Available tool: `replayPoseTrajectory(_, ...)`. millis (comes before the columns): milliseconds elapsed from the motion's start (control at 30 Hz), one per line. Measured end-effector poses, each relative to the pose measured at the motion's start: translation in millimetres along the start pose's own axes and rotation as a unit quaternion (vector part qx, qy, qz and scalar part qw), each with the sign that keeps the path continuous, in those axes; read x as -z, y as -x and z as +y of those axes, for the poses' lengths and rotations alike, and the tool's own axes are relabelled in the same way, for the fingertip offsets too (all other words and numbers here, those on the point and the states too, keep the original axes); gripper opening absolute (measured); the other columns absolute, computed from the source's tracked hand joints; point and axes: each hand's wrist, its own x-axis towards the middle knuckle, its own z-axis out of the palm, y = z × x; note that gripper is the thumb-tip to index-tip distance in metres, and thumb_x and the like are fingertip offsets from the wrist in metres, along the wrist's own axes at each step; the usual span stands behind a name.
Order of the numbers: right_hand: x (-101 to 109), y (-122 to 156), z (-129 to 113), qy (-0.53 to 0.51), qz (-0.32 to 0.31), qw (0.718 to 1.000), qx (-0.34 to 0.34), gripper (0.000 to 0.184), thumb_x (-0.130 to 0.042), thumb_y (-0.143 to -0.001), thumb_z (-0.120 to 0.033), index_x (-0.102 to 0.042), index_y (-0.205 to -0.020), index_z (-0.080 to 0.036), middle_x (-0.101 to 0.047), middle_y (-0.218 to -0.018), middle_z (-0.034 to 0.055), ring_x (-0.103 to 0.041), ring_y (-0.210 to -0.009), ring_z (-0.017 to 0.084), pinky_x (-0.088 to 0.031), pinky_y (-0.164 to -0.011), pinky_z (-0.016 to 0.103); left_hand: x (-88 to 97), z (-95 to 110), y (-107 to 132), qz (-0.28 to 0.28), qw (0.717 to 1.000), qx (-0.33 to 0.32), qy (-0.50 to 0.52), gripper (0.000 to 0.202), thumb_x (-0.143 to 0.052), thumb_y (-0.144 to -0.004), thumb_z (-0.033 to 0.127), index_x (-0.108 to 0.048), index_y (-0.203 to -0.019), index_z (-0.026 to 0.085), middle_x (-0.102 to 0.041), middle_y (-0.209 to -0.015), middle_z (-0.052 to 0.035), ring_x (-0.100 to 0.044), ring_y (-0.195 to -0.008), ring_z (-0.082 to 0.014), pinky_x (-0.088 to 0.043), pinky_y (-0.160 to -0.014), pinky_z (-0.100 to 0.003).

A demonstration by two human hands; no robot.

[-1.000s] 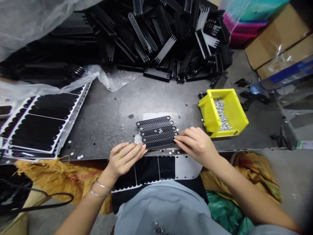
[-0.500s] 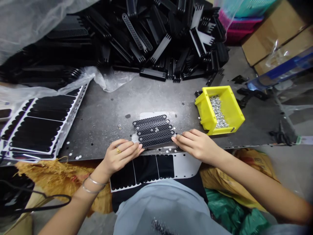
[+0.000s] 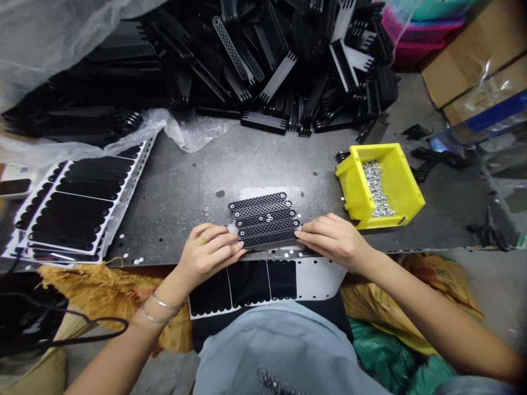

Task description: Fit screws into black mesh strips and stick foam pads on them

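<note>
Several flat black strips with a diamond lattice (image 3: pixel 263 211) lie side by side at the table's front edge, silvery rings at some of their ends. Small ring-shaped metal pieces (image 3: pixel 267 218) rest loose on the middle strip. My left hand (image 3: pixel 209 249), with a ring and bangles, is closed with its fingertips at the left end of the nearest black strip (image 3: pixel 269 238). At that strip's right end, my right hand (image 3: pixel 331 238) pinches with thumb and fingers. A pale sheet (image 3: pixel 263 192) shows from under the strips.
Right of the strips stands a yellow bin (image 3: pixel 405 186) holding small metal pieces (image 3: pixel 376 189). Black comb-ended parts (image 3: pixel 263 123) are heaped at the back. Sheets of black stickers (image 3: pixel 78 211) are stacked left; another sticker sheet (image 3: pixel 251 282) lies on my lap. Scissors (image 3: pixel 489 227) lie far right.
The whole view has shifted, so the table's things appear slightly further right. Both hands stay at the two ends of the nearest strip, with little visible movement.
</note>
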Motion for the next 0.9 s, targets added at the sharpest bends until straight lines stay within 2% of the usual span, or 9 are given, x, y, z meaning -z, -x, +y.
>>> replayPoseTrajectory(133,2.3,1.3,-2.9,-0.036,0.018,0.999,-0.025,0.016,-0.063,-0.101,-0.016,-0.072,-0.113,-0.02,-0.08,-0.102,0.0075,-0.073,-0.09,0.018,-0.051,-0.072,0.032,4.3,1.2,-7.0,0.013,0.999,-0.03,0.0,0.017,-0.085,-0.084,0.021,-0.071,-0.093,0.027,-0.081,-0.088,0.0054,-0.075,-0.085,-0.0142,-0.051,-0.09,-0.032)
replayPoseTrajectory(267,-3.2,1.5,-18.3,-0.165,0.097,0.965,-0.179,0.011,-0.065,-0.099,-0.021,-0.075,-0.104,-0.021,-0.079,-0.104,0.0078,-0.075,-0.096,0.02,-0.059,-0.084,0.038,-3.9,35.0,-17.6,-0.041,0.992,0.122,-0.001,0.049,-0.067,-0.097,0.045,-0.06,-0.139,0.019,-0.076,-0.128,-0.0118,-0.069,-0.123,-0.0287,-0.04,-0.116,-0.049)
replayPoseTrajectory(367,-23.4,-4.6,-27.7,-0.352,0.219,0.834,-0.365,0.026,-0.053,-0.106,-0.033,-0.073,-0.12,-0.024,-0.077,-0.12,0.0099,-0.074,-0.112,0.023,-0.061,-0.097,0.045,-33.6,73.7,-36.7,-0.092,0.97,0.225,-0.018,0.093,-0.046,-0.1,0.068,-0.028,-0.161,0.0,-0.046,-0.159,-0.0292,-0.041,-0.152,-0.0415,-0.027,-0.124,-0.06)
replayPoseTrajectory(467,-51.4,-14.5,-26.6,-0.487,0.258,0.724,-0.416,0.047,-0.03,-0.111,-0.044,-0.063,-0.14,-0.028,-0.073,-0.133,0.0102,-0.072,-0.121,0.023,-0.06,-0.102,0.048,-74.1,107.4,-72.4,-0.124,0.964,0.234,0.02,0.108,-0.037,-0.096,0.08,-0.023,-0.161,-0.005,-0.035,-0.165,-0.031,-0.029,-0.158,-0.0423,-0.024,-0.128,-0.058)
replayPoseTrajectory(567,-65.7,-19.7,-19.4,-0.451,0.254,0.766,-0.382,0.061,-0.017,-0.11,-0.05,-0.059,-0.146,-0.025,-0.074,-0.128,0.0133,-0.073,-0.117,0.025,-0.06,-0.1,0.049,-96.4,128.0,-112.2,-0.131,0.962,0.23,0.065,0.107,-0.034,-0.098,0.078,-0.022,-0.161,-0.007,-0.031,-0.166,-0.0306,-0.023,-0.16,-0.0408,-0.021,-0.131,-0.058)
replayPoseTrajectory(667,-48.2,-16.0,-8.2,-0.393,0.264,0.811,-0.342,0.06,-0.024,-0.109,-0.053,-0.055,-0.151,-0.023,-0.072,-0.129,0.0167,-0.07,-0.121,0.028,-0.059,-0.1,0.052,-84.5,135.2,-126.0,-0.105,0.972,0.164,0.134,0.087,-0.035,-0.105,0.065,-0.029,-0.16,-0.002,-0.034,-0.167,-0.0258,-0.026,-0.16,-0.0358,-0.023,-0.132,-0.055)
replayPoseTrajectory(733,-20.3,-10.5,3.3,-0.364,0.32,0.81,-0.329,0.053,-0.032,-0.109,-0.049,-0.057,-0.149,-0.025,-0.07,-0.133,0.0154,-0.068,-0.125,0.029,-0.056,-0.105,0.054,-65.3,133.6,-111.8,-0.076,0.969,0.101,0.213,0.068,-0.038,-0.109,0.051,-0.037,-0.157,0.004,-0.048,-0.161,-0.0186,-0.038,-0.155,-0.0273,-0.033,-0.13,-0.045)
replayPoseTrajectory(833,26.9,0.8,21.1,-0.2,0.437,0.81,-0.336,0.043,-0.038,-0.11,-0.042,-0.065,-0.139,-0.027,-0.067,-0.138,0.0097,-0.063,-0.13,0.028,-0.047,-0.115,0.056,-39.5,123.8,-65.2,-0.043,0.946,0.11,0.301,0.036,-0.05,-0.106,0.027,-0.059,-0.139,0.016,-0.076,-0.128,-0.0073,-0.068,-0.126,-0.0181,-0.053,-0.114,-0.035)
replayPoseTrajectory(900,49.4,11.1,23.3,-0.048,0.376,0.853,-0.358,0.035,-0.05,-0.107,-0.039,-0.069,-0.134,-0.028,-0.06,-0.147,0.008,-0.055,-0.139,0.03,-0.039,-0.12,0.059,-28.5,115.8,-30.0,-0.049,0.942,0.15,0.296,0.03,-0.054,-0.102,0.015,-0.064,-0.13,0.019,-0.079,-0.118,-0.0062,-0.073,-0.114,-0.0171,-0.058,-0.104,-0.032)
